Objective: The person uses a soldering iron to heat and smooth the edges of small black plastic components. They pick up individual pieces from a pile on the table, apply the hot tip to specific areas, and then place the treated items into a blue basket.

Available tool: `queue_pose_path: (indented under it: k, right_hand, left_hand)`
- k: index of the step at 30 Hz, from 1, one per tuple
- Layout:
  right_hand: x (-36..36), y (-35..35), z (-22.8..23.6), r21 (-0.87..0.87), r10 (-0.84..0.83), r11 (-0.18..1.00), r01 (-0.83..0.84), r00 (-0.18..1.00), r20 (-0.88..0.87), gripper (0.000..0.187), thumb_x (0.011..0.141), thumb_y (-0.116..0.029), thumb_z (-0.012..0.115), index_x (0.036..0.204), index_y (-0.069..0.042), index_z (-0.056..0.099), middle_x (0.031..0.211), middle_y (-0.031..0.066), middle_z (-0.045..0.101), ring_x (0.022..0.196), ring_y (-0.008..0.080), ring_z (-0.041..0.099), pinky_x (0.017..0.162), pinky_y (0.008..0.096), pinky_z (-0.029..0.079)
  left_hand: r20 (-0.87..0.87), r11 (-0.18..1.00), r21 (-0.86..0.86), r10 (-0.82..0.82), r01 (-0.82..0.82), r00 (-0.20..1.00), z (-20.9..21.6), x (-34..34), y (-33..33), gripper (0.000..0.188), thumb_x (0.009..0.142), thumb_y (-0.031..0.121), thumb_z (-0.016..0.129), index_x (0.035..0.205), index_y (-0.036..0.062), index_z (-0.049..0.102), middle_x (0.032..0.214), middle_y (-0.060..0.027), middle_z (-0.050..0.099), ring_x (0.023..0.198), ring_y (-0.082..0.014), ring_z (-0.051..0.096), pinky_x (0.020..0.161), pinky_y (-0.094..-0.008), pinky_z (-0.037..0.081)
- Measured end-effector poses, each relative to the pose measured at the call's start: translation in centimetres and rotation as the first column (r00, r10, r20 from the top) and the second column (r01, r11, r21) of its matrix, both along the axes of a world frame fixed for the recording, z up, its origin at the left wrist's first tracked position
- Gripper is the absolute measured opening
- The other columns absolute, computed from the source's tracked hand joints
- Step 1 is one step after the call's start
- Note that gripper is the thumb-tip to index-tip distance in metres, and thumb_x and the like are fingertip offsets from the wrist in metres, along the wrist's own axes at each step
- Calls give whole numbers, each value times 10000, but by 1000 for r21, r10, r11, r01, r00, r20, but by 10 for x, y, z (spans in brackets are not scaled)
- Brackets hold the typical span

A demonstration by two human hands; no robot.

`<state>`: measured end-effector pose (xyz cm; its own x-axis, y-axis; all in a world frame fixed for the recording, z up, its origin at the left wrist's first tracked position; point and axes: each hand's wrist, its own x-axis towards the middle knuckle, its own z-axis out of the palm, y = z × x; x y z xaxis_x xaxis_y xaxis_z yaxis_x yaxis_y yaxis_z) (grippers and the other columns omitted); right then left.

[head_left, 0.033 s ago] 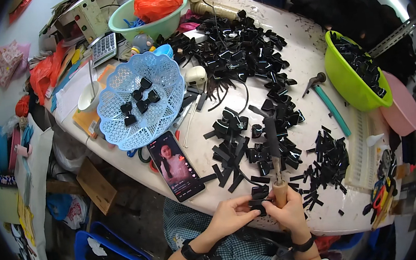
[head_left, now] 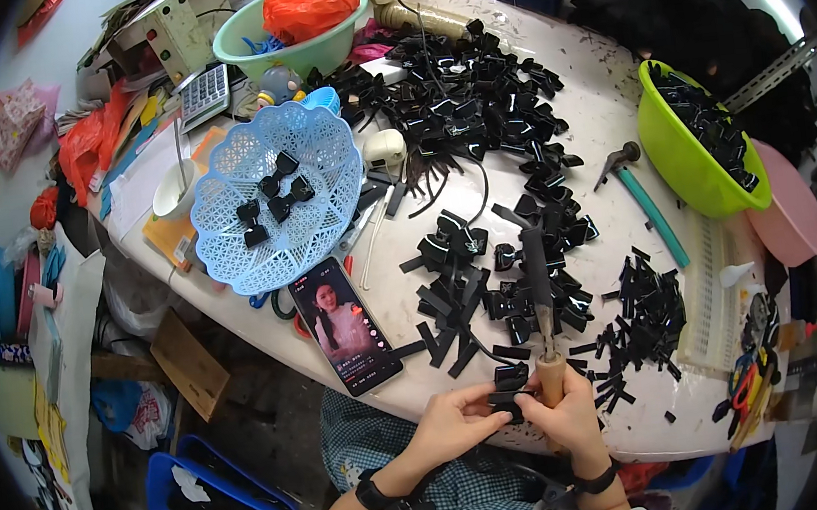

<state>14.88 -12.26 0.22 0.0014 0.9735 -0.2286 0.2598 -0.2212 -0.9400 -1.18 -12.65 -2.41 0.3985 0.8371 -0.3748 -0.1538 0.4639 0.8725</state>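
Near the front edge of the table, my left hand [head_left: 458,423] pinches a small black ribbon bow [head_left: 509,399] between thumb and fingers. My right hand [head_left: 566,411] meets it from the other side, its thumb at the bow. The same right hand is closed round the wooden handle of a tool like a soldering iron [head_left: 550,379], whose long dark shaft points away from me. Beyond my hands lie loose black ribbon strips [head_left: 451,310] and a pile of black bows [head_left: 463,102]. Shorter black strips [head_left: 646,316] are heaped to the right.
A blue lattice basket [head_left: 221,244] holding several bows stands left, with a lit phone [head_left: 345,328] in front. A lime-green basin [head_left: 707,187] of black pieces and a pink basin [head_left: 793,208] are at right. Nearby lie a green-handled hammer [head_left: 654,217] and scissors [head_left: 740,375].
The shaft of the wooden-handled tool has shifted very slightly to the right. Both hands and the bow look the same.
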Motion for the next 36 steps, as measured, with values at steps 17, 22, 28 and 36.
queue_pose_path:
  k: [17, 22, 28, 36]
  right_hand:
    - [2, -2, 5, -71, 10, 997, -20, 989, -147, 273, 584, -78, 671, 759, -19, 470, 636, 0, 490, 534, 52, 461, 485, 182, 384]
    - [5, -3, 10, -123, 38, 990, -65, 976, -214, 277, 581, -66, 670, 751, -34, 453, 626, -12, 472, 526, 45, 449, 471, 172, 368]
    - [7, -6, 9, -165, 0, 985, -52, 954, -298, 283, 586, -44, 659, 764, -36, 438, 620, -7, 472, 513, 46, 452, 462, 175, 369]
    - [5, -8, 9, -69, -26, 998, 12, 978, -206, 269, 591, -40, 652, 751, -28, 437, 597, 1, 474, 488, 53, 457, 452, 182, 381]
  left_hand:
    - [56, 995, -79, 66, -61, 996, -5, 2, 0, 176, 779, 134, 539, 903, 10, 557, 634, 34, 500, 507, -23, 423, 423, -149, 314]
    - [220, 989, -149, 45, -12, 974, -7, 3, 0, 159, 771, 123, 547, 891, 19, 555, 681, 24, 517, 570, -26, 457, 443, -141, 336]
    - [427, 944, -330, 155, -6, 891, -2, 10, -1, 175, 757, 94, 558, 908, 14, 518, 719, -9, 537, 621, -48, 504, 500, -146, 384]
    - [130, 988, -153, 20, 0, 991, 1, 4, 2, 195, 720, 55, 594, 899, -7, 548, 752, -29, 562, 668, -78, 535, 586, -186, 433]
